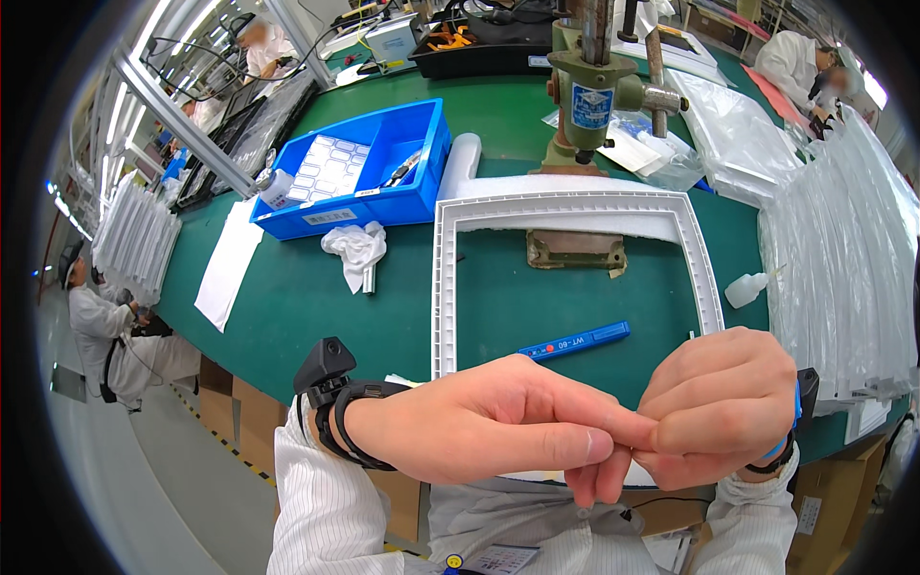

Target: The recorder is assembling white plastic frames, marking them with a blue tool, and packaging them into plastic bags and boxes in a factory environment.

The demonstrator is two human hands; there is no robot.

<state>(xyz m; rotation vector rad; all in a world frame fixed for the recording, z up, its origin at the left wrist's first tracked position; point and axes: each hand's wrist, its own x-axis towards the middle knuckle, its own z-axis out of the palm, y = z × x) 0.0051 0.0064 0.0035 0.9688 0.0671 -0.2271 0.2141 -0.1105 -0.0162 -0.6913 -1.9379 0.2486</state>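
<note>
My left hand (508,422) reaches across to the right, its thumb and fingers pressed together. Its fingertips meet those of my right hand (719,407), which is curled in a pinch. Whatever lies between the fingers, if anything, is hidden. Both hands are over the near side of a white rectangular plastic frame (445,297) with a ribbed inner edge. Inside the frame's opening, just beyond my fingers, a slim blue pen-shaped item (575,340) rests on the green mat (383,331).
A bench press (594,86) stands behind the frame. At the left are a blue bin (383,206), a crumpled white cloth (356,251) and a white sheet (228,268). At the right are a small white bottle (746,289) and stacked plastic-wrapped parts (843,259).
</note>
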